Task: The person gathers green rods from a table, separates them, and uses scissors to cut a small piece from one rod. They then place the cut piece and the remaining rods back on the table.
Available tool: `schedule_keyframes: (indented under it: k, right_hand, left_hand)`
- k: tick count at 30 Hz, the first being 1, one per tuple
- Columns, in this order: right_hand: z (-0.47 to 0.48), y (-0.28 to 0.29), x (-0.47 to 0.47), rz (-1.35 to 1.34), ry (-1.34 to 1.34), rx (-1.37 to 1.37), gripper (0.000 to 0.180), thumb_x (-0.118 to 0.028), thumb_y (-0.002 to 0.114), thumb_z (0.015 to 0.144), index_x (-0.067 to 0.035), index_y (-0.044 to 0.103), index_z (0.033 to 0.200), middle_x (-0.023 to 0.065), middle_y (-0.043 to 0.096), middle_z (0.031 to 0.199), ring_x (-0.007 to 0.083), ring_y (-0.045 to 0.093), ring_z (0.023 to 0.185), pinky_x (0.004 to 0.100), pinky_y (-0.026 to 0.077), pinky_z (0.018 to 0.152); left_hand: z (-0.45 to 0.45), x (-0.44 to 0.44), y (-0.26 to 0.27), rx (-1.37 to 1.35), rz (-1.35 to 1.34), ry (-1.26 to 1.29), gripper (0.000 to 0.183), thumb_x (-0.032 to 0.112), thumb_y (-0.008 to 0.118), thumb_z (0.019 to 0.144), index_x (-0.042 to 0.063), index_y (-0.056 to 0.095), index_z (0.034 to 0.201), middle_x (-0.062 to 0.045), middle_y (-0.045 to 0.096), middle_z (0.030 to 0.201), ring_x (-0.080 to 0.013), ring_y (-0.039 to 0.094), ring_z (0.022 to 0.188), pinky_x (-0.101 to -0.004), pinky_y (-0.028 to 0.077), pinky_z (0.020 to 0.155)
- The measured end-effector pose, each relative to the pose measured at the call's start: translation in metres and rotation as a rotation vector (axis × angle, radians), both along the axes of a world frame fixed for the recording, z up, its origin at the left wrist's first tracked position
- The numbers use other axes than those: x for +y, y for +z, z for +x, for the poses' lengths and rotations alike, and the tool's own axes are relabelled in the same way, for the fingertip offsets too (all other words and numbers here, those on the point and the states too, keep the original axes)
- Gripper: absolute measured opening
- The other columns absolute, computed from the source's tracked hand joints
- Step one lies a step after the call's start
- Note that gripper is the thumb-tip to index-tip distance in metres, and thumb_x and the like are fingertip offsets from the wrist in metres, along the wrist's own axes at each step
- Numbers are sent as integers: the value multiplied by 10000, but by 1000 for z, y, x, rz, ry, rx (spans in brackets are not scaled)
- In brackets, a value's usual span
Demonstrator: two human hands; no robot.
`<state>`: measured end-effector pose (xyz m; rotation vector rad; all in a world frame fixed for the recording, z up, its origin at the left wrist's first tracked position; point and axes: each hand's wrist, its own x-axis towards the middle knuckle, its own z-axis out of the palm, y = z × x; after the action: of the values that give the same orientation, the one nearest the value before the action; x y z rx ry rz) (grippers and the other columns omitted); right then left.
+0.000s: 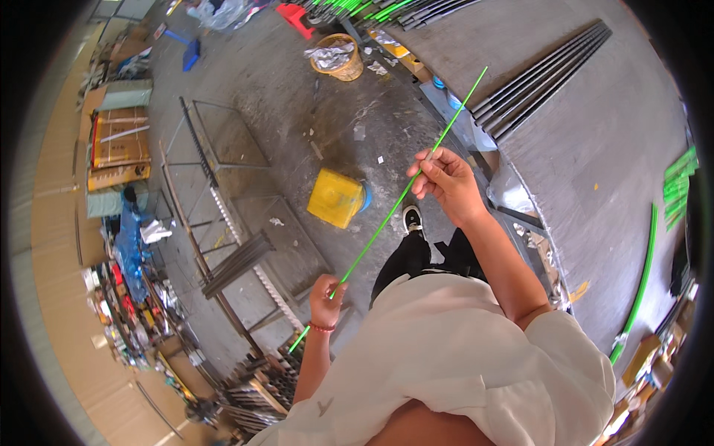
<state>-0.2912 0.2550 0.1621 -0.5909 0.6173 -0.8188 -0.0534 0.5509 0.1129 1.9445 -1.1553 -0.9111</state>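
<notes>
A long, thin green rod [379, 229] slants across the view in front of my body. My left hand [326, 304], with a beaded bracelet at its wrist, is closed around the lower part; a short green end shows beyond the wrist. Higher up, my right hand [446, 181] pinches the rod between thumb and fingers, where a small greyish section shows. The rod's upper tip reaches near the table edge. Several dark tapered rods [541, 81] lie fanned on the grey tabletop [591, 161] to the right of that tip.
A yellow plastic container [334, 198] and a bucket [350, 69] holding crumpled wrapping stand on the floor. A metal rack [245, 226] on the left carries a bundle of dark rods [240, 265]. More green rods [641, 279] lie at the table's right side.
</notes>
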Motion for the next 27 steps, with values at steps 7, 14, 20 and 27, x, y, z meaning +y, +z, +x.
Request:
schedule_keyframes:
  k: [7, 14, 20, 27]
  right_hand:
    - [44, -51, 5, 239, -143, 27, 235, -258, 477, 934, -35, 520, 871, 98, 617, 798, 160, 588, 593, 286, 489, 556]
    - [38, -82, 6, 397, -197, 45, 251, -257, 416, 945, -34, 523, 899, 114, 604, 782, 188, 583, 586, 298, 478, 544]
    - [38, -118, 3, 458, -227, 31, 240, -235, 430, 918, -22, 536, 886, 135, 607, 783, 218, 575, 610, 336, 474, 563]
    - [35, -131, -13, 471, -246, 2, 229, -224, 417, 919, -26, 530, 898, 129, 608, 782, 216, 581, 593, 326, 479, 556]
  left_hand:
    - [57, -12, 5, -300, 41, -252, 114, 139, 612, 855, 33, 574, 836, -65, 545, 721, -167, 535, 633, -287, 440, 559]
    - [79, 1, 10, -483, 342, -316, 172, 195, 600, 841, 26, 592, 869, -151, 610, 823, -339, 584, 754, -387, 467, 665]
    - [94, -13, 14, -404, 368, -297, 189, 212, 585, 847, 24, 600, 855, -153, 616, 837, -341, 587, 772, -395, 463, 681]
    - [102, -20, 11, -341, 431, -229, 192, 204, 578, 848, 13, 601, 849, -159, 614, 841, -339, 586, 787, -396, 459, 688]
